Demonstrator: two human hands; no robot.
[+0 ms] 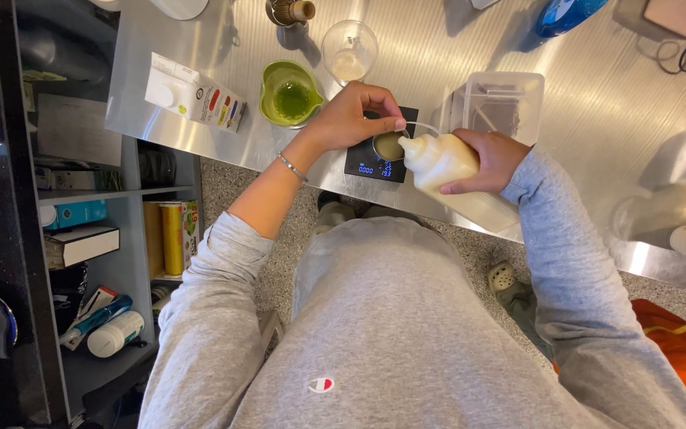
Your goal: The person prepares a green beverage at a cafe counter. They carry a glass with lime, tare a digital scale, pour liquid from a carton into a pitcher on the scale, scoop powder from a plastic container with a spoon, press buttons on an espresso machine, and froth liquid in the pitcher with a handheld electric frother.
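The squeeze bottle (438, 161), clamped in the right hand (492, 159), tips its nozzle over a small metal cup (388, 146) on the black scale (381, 161) near the steel counter's (581, 111) front edge. The left hand (351, 117) pinches the nozzle tip, half hiding the cup. Open counter lies right.

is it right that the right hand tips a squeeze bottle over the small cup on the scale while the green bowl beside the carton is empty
Not quite: the green bowl is not empty; the head view shows green liquid in it. The rest holds: the right hand tips the squeeze bottle over the small cup on the scale, and the bowl sits beside the carton.
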